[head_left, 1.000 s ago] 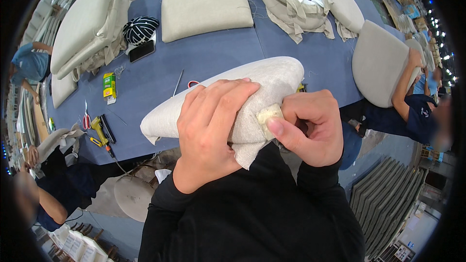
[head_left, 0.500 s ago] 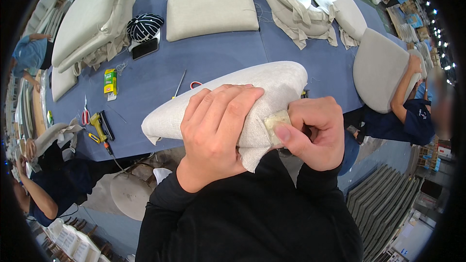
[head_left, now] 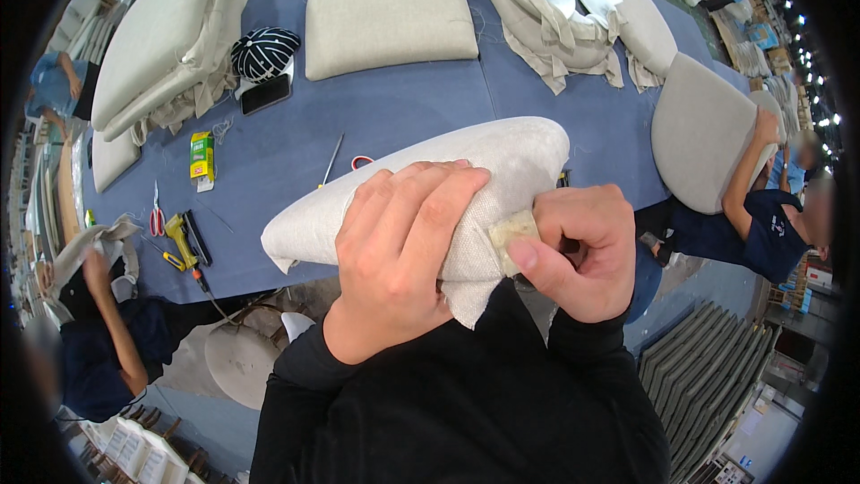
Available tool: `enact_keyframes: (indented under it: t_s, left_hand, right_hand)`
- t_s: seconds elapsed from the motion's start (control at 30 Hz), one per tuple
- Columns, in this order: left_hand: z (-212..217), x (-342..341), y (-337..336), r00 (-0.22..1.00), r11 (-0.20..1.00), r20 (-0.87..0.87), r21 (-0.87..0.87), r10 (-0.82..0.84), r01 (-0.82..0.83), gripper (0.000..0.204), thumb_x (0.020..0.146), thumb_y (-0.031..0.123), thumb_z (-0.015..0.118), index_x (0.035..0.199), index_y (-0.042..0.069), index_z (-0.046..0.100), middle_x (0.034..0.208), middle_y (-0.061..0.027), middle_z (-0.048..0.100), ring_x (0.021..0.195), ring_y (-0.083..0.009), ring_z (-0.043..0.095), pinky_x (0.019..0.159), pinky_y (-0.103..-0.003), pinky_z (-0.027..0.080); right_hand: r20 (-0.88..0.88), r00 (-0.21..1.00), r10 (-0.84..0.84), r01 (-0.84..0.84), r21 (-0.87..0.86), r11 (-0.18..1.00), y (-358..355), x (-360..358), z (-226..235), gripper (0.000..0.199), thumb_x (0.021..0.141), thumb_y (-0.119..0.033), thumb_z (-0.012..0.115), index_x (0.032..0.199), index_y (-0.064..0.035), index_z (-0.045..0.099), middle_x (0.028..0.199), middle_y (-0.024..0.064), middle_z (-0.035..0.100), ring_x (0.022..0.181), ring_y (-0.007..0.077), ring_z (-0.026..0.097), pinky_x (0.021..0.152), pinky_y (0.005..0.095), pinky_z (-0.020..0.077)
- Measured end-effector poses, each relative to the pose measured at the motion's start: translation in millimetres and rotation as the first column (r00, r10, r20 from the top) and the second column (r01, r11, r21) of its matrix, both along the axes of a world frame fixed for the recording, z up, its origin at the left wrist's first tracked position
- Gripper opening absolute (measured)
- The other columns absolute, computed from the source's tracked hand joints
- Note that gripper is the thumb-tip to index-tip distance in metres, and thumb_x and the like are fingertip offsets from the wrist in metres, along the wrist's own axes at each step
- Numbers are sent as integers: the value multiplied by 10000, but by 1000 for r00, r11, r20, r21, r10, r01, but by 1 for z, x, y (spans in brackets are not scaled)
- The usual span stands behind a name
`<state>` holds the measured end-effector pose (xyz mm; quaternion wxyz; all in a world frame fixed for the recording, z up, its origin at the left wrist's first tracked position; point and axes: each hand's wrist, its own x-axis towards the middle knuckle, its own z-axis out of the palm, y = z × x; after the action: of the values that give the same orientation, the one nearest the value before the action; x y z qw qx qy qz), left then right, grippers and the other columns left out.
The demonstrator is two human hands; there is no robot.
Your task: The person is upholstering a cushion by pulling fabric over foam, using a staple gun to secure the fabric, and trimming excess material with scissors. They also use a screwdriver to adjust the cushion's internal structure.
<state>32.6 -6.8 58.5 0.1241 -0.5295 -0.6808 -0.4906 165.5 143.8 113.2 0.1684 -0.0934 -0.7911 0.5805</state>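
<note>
I hold a beige fabric-covered seat cushion (head_left: 466, 161) edge-on above the blue table (head_left: 403, 116). My left hand (head_left: 399, 251) is clamped over the cushion's near edge, gathering the cover fabric. My right hand (head_left: 573, 251) pinches a corner of yellowish foam (head_left: 512, 231) that pokes out of the cover opening, thumb pressed on it. Both forearms are in black sleeves.
Finished cushions lie on the table: one (head_left: 390, 13) at the back, a stack (head_left: 161, 45) at left, covers (head_left: 555, 9) at right. A striped pouch (head_left: 264, 51), phone (head_left: 266, 92), scissors (head_left: 157, 213), yellow tool (head_left: 184, 246) lie at left. Persons work at right (head_left: 761, 215) and lower left (head_left: 107, 323).
My right hand has closed further around the foam corner, pushing it deeper against the cover. My left hand keeps its grip; the cushion has barely shifted.
</note>
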Motion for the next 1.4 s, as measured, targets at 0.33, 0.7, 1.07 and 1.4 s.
enact_keyframes:
  t_s: [0.33, 0.7, 1.07, 1.4]
  left_hand:
    - [2, 5, -4, 999, 1000, 31, -25, 10, -9, 535, 728, 218, 823, 1212, 24, 705, 1105, -144, 752, 960, -343, 735, 828, -424, 535]
    - [17, -40, 18, 989, 985, 72, -123, 132, -123, 568, 897, 408, 870, 1247, 8, 669, 1069, -180, 737, 987, -361, 741, 864, -389, 565]
    - [21, -100, 47, 951, 970, 234, -179, 203, -163, 503, 974, 427, 807, 1236, 20, 671, 1006, -138, 767, 879, -242, 744, 810, -361, 567]
    - [25, -87, 47, 947, 962, 232, -211, 223, -175, 413, 1030, 331, 751, 1280, 23, 638, 1059, -133, 744, 968, -207, 706, 884, -359, 547]
  right_hand:
    - [50, 998, 23, -25, 35, 999, 1, 0, 7, 383, 878, -98, 812, 615, -63, 536, 522, 27, 481, 460, 127, 436, 477, 295, 294]
    - [-467, 867, -177, 124, -142, 982, 2, -7, -126, 293, 935, -115, 722, 686, -2, 616, 617, 86, 601, 539, 204, 497, 545, 335, 387]
    - [510, 848, -142, 171, -9, 985, 13, 23, -394, 361, 1005, -365, 696, 1060, -18, 782, 881, 191, 769, 733, 339, 705, 726, 402, 552]
    - [144, 380, -913, 681, 624, 382, 97, 137, -440, 637, 840, -53, 747, 1452, -90, 573, 1276, 188, 666, 1246, 395, 607, 1104, 499, 451]
